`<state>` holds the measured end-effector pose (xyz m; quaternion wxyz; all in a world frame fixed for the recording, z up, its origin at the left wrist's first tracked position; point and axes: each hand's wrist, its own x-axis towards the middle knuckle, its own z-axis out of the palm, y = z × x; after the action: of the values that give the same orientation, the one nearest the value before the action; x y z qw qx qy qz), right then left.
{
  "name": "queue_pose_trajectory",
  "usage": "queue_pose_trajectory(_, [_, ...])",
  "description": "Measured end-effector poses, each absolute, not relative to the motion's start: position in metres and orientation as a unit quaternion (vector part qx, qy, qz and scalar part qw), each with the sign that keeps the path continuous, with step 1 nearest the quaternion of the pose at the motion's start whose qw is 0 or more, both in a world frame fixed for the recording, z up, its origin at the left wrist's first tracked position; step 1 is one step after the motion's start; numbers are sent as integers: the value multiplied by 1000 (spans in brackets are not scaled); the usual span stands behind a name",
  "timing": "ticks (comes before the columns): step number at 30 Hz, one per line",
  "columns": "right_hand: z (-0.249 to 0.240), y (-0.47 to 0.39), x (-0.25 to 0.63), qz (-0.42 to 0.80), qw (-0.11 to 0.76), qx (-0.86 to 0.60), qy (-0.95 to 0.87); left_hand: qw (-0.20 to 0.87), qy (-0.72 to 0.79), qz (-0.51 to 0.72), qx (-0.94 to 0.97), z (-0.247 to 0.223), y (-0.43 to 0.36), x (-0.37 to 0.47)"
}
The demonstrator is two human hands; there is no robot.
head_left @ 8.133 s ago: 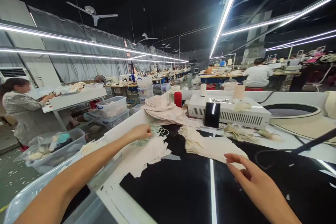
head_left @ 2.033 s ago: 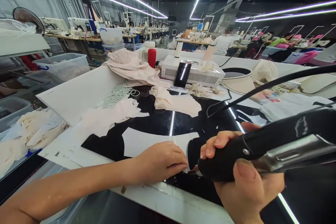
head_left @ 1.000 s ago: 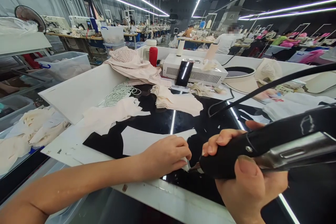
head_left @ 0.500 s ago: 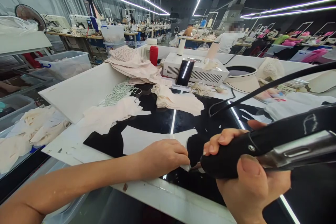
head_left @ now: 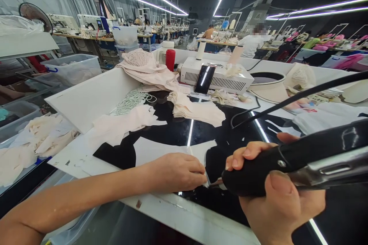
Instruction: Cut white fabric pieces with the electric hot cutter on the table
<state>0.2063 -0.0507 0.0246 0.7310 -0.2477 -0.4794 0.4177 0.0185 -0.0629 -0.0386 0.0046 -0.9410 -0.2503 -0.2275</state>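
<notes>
My left hand (head_left: 179, 172) is closed in a pinch at the right edge of a white cut fabric piece (head_left: 156, 153), which lies flat on the glossy black table surface. The fingertips and the pinched edge are partly hidden. In my right hand (head_left: 283, 203) is a black handheld tool (head_left: 258, 172) with a metal lever along its side. Its narrow metal tip (head_left: 217, 183) points left and sits right beside my left fingertips at the fabric edge. Whether the tip touches the fabric I cannot tell.
Stacked cream fabric pieces (head_left: 198, 111) and another pile (head_left: 126, 122) lie beyond my hands. A black cable (head_left: 287, 101) arches over the right side. Farther back are a vented white box (head_left: 218, 76), a phone (head_left: 204, 79), a red bottle (head_left: 170, 60) and pale green cord (head_left: 132, 99).
The tool and my right hand have shifted slightly to the right. My left hand stays at the fabric edge, its fingers slightly shifted. The whole view has drifted a little.
</notes>
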Motion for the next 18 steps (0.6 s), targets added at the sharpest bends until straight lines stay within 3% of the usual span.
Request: queue_pose_trajectory(18, [30, -49, 206, 439, 730, -250, -460, 12, -249, -244, -937, -40, -63, 15])
